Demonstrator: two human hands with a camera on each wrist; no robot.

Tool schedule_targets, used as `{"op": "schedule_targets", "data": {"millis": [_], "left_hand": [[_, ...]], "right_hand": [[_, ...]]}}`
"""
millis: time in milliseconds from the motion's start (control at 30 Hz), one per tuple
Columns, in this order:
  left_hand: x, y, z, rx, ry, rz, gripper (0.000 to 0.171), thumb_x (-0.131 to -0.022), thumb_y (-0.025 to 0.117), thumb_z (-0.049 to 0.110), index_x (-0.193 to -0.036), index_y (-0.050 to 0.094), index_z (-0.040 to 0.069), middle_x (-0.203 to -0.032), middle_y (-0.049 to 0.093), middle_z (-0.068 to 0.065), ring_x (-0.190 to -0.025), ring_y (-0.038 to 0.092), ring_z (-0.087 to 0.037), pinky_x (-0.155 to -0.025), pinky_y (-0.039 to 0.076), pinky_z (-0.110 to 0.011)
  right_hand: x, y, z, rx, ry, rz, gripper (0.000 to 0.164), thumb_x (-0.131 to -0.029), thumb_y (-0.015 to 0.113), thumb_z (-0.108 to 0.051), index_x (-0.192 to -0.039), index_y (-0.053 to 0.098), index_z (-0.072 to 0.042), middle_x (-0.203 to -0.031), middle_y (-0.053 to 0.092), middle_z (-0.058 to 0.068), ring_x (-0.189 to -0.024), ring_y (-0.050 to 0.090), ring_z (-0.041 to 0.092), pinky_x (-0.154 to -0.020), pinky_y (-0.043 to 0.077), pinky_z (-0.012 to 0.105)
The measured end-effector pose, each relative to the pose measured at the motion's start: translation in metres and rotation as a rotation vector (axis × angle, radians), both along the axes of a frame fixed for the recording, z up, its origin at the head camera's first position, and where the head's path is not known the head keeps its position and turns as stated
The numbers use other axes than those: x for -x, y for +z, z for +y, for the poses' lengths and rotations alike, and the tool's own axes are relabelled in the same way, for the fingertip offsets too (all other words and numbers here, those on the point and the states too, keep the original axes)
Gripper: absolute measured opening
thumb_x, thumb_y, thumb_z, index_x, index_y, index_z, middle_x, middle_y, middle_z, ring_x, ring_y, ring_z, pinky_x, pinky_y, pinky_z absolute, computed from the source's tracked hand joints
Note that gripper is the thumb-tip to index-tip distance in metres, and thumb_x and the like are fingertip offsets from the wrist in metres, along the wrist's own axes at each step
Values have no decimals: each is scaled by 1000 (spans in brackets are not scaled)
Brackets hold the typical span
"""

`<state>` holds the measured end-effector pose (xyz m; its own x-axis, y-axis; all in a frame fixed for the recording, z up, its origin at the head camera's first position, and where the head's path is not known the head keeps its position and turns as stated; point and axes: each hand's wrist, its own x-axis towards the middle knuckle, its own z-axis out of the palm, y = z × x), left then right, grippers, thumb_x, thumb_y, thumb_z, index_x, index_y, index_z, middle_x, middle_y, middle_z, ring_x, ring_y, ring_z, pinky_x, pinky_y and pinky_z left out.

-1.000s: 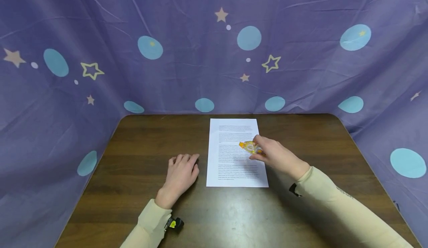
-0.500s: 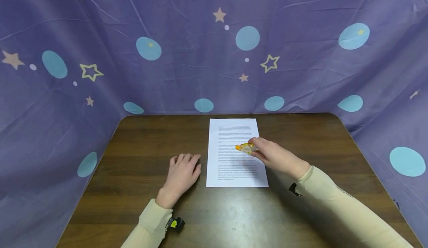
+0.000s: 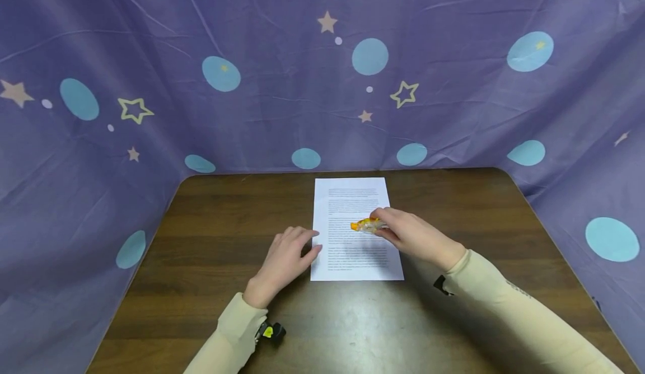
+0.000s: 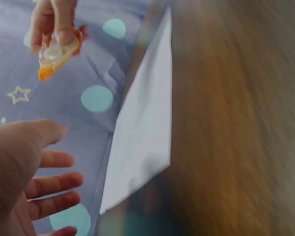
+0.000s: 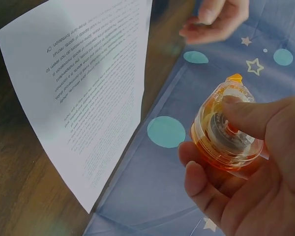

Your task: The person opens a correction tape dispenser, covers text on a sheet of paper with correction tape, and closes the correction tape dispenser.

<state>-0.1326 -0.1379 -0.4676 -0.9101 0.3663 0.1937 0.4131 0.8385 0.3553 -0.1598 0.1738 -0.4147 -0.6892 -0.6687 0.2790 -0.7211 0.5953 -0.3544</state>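
Observation:
In my right hand I hold a correction tape dispenser, a clear and orange case with a reel inside and an orange cap on its tip. Thumb and fingers pinch it above a printed sheet of paper, its tip pointing left. My left hand reaches to the sheet's left edge with fingers spread and relaxed, holding nothing. In the left wrist view the left hand looks raised off the table, apart from the dispenser. Whether its fingertips touch the paper, I cannot tell.
The sheet lies flat on a brown wooden table. A purple curtain with stars and blue dots hangs around the table's back and sides. A black strap device sits on the left wrist.
My left hand has lifted and moved right, to the paper's left edge. The right hand has shifted slightly left with the correction tape, which has tilted a little.

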Motion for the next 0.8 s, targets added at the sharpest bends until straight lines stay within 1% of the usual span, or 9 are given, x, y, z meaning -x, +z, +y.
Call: {"op": "schedule_targets", "data": {"millis": [100,200,300,433,533,633,800], "left_hand": [[4,6,9,-82,-44,-24,35,-100,72,33,-126,74,10,-117,73,-5,-105,62,-24,-89,49,-45],[8,12,20,-145,-92,-23,33,-99,73,32,-124,74,10,-118,73,-4,-106,63,-23,-89,51,-46],[13,16,30,-203,-140,0,32,-98,75,31,-122,75,9,-116,74,-3,-106,65,-22,-88,54,-43],[19,17,40,-302,-184,30,31,-94,80,27,-119,75,8,-108,74,-1,-100,66,-19,-83,55,-37],[22,18,44,-378,-208,37,28,-92,82,23,-115,76,8,-104,75,-2,-95,65,-19,-80,56,-40],[25,18,47,-443,-226,31,22,-92,83,18,-110,77,7,-101,75,-5,-93,64,-20,-79,56,-46],[27,16,48,-490,-252,31,13,-92,81,15,-104,79,9,-97,75,-2,-90,64,-20,-80,56,-47]], "right_hand": [[-1,1,-1,-7,3,21,25,-96,76,-8,-117,63,-8,-102,68,3,-85,63,14,-75,57,34],[-2,1,-2,-14,9,42,24,-96,76,-10,-117,64,-8,-100,67,1,-82,61,12,-73,56,33],[-3,1,-3,-12,16,61,24,-96,76,-11,-117,65,-8,-100,67,-1,-80,60,11,-72,55,32],[-3,1,-4,-13,18,69,24,-96,77,-12,-117,64,-9,-100,68,-1,-78,58,11,-69,54,30],[-3,0,-4,-16,15,68,25,-96,77,-12,-117,64,-10,-101,68,-1,-77,58,11,-69,53,30],[-2,0,-4,-18,14,69,25,-96,77,-12,-118,64,-10,-101,68,-1,-77,58,11,-68,53,30],[-2,0,-4,-21,14,71,25,-96,76,-12,-118,64,-10,-100,67,-1,-77,59,12,-69,54,31]]}}
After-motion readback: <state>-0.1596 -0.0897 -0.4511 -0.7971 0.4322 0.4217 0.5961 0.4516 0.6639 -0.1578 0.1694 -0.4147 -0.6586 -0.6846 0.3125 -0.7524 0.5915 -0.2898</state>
